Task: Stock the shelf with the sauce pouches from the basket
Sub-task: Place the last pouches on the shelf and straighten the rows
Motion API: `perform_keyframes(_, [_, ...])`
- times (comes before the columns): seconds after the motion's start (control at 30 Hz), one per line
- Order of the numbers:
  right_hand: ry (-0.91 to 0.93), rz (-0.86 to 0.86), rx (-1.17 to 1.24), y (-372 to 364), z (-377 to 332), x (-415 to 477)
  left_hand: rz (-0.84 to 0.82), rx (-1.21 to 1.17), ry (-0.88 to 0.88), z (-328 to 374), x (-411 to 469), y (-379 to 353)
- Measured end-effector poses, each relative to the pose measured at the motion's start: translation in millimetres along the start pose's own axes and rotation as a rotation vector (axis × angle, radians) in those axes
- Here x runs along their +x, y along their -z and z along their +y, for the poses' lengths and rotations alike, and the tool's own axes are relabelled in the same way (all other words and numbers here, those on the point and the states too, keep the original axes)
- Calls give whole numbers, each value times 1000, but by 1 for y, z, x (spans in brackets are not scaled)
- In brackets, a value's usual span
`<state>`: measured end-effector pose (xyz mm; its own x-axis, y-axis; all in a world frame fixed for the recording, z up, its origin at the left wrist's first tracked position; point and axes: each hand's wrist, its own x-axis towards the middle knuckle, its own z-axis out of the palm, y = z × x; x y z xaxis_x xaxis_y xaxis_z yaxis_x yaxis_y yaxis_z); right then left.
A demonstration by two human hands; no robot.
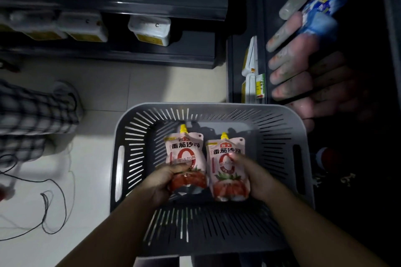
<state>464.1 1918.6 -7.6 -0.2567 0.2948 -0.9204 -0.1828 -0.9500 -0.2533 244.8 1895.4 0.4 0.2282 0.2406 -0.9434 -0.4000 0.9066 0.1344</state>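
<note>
Down inside the grey basket (138, 128), the left hand (167, 180) has its fingers clamped round the lower half of the left sauce pouch (184, 154). Just beside it, also within the basket, the right hand (255, 178) grips the right sauce pouch (225, 158) likewise. Both pouch tops point toward the dark shelf (165, 58) beyond the basket.
</note>
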Motion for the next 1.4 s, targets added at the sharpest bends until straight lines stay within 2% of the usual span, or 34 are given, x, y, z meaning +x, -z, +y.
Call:
perform_keyframes(0.13, [47, 30, -186, -13, -2, -19, -40, 48, -44, -2, -25, -8])
perform_keyframes(0.33, [160, 30, -277, -28, -22, -77, -72, 87, -158, 3, -84, -21])
perform_keyframes(0.53, [287, -13, -201, -54, -49, -132, -139, 95, -352, 25, -149, -43])
perform_keyframes(0.7, [445, -39, -137, -85, -72, -192, -147, 243, -546, 60, -203, -60])
perform_keyframes(0.9, [698, 29, 42, -121, -81, -266, -289, 429, -695, 95, -276, -80])
perform_keyframes(1.07, [898, 33, 90, -143, -69, -335, -400, 509, -758, 106, -334, -100])
perform_keyframes(1.27, [1115, 163, 132, -154, -32, -406, -525, 556, -908, 91, -392, -132])
perform_keyframes(1.4, [1237, 246, 182, -151, 5, -454, -653, 658, -917, 63, -422, -156])
